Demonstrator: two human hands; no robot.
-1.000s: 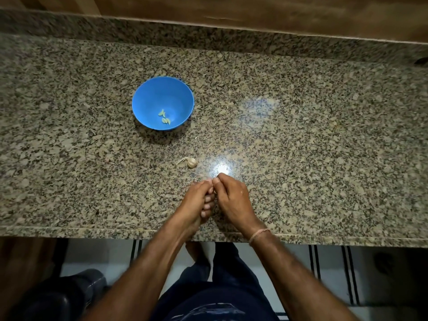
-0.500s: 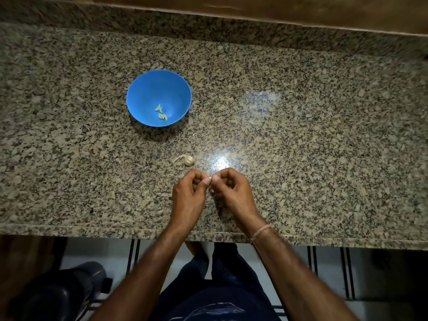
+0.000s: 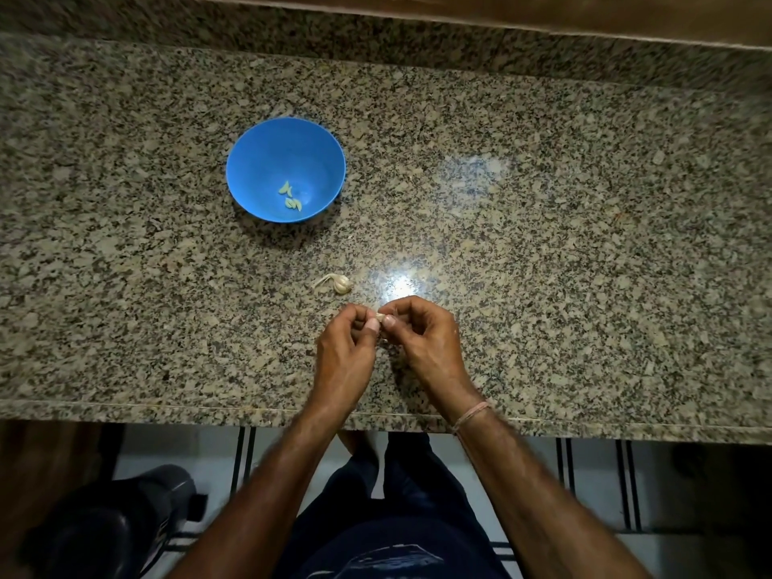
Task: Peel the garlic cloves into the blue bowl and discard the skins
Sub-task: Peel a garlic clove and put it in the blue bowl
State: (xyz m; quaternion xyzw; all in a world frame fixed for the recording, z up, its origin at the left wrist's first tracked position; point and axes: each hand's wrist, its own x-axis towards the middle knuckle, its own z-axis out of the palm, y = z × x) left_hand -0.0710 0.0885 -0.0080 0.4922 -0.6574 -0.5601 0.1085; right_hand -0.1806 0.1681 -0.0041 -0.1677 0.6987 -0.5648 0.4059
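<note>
While left hand and right hand pinch clove, bulb near, blue bowl beyond

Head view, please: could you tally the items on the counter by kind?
Blue bowl: 1
Peeled cloves in the bowl: 3, roughly
Garlic bulb remnant on the granite counter: 1
Garlic clove pinched between left hand and right hand: 1
Total: 6

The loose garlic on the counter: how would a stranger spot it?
On the speckled granite counter, look between the blue bowl and where the left hand and right hand meet near the front edge. A small pale garlic piece lies there with a wispy tail pointing left. Unlike the peeled cloves in the bowl and the clove the hands pinch, nothing touches it.
</note>
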